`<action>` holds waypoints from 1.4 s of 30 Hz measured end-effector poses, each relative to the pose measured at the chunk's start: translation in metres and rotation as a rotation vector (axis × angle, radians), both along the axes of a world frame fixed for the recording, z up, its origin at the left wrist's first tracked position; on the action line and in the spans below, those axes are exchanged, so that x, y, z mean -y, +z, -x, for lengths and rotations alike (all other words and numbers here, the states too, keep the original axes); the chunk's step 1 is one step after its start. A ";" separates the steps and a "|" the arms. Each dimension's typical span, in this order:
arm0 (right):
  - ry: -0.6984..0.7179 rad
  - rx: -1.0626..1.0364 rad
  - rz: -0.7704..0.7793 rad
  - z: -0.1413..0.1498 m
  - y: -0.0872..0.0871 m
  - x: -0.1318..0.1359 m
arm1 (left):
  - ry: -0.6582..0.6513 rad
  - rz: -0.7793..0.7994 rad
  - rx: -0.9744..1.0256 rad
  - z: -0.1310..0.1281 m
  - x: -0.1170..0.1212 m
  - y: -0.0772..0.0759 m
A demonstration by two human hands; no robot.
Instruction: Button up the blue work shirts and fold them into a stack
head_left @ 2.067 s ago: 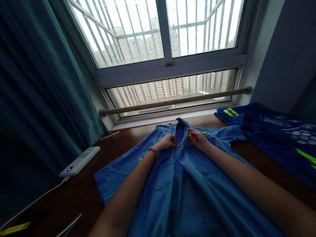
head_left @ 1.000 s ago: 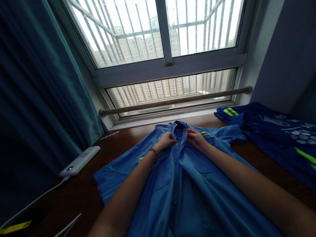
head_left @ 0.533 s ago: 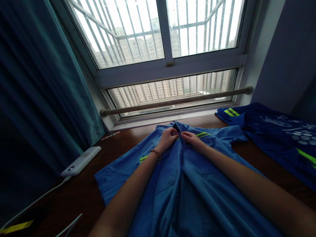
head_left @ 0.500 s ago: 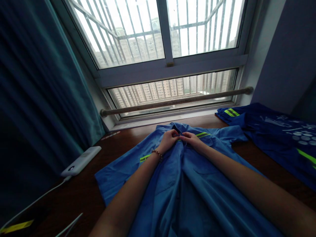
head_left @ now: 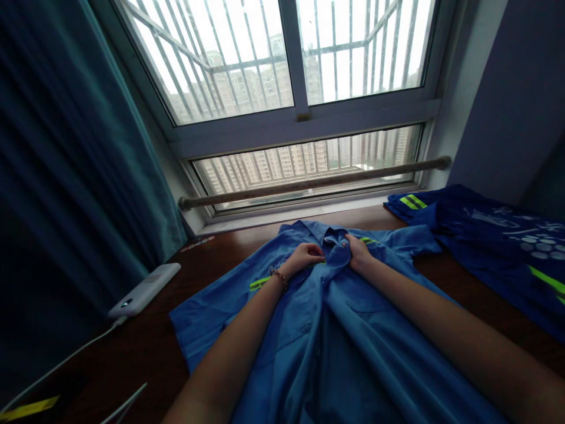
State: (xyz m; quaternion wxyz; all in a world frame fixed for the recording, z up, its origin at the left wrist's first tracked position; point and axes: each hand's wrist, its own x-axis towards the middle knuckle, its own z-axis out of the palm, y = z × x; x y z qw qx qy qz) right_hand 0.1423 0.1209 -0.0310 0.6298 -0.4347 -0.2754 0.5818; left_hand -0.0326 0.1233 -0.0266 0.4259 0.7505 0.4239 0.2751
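Observation:
A blue short-sleeved work shirt [head_left: 295,330] with yellow-green reflective strips lies front up, its collar toward the window. My left hand [head_left: 304,257], with a beaded bracelet at the wrist, is closed at the left front edge just below the collar, fingers pinched on the cloth. My right hand [head_left: 358,253] grips the right front edge near the collar and holds it turned back, so part of its inner side shows. The upper front gapes between my hands. The fingertips of my left hand are partly hidden in the cloth.
A darker blue garment [head_left: 494,235] with white print lies at the right on the wooden surface [head_left: 238,238]. At the left are a white power bank [head_left: 145,288] with a white cable [head_left: 57,368] and a teal curtain [head_left: 110,147]. A rail [head_left: 309,184] crosses the window.
My hands, which met at the collar half a second ago, are now apart. My right hand has moved right, folding the front edge back; my left has come slightly down.

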 end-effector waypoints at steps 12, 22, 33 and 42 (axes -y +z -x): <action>0.442 0.003 -0.115 0.009 0.007 0.025 | 0.120 -0.140 -0.060 0.010 0.000 0.026; 0.517 0.219 -0.240 0.008 0.012 0.031 | 0.064 0.135 0.042 0.013 -0.001 0.032; 0.397 0.298 -0.330 0.011 0.003 0.028 | 0.308 0.323 0.540 -0.001 0.025 0.019; 0.343 0.413 -0.382 0.012 -0.004 0.022 | 0.322 0.351 0.713 -0.001 0.028 0.003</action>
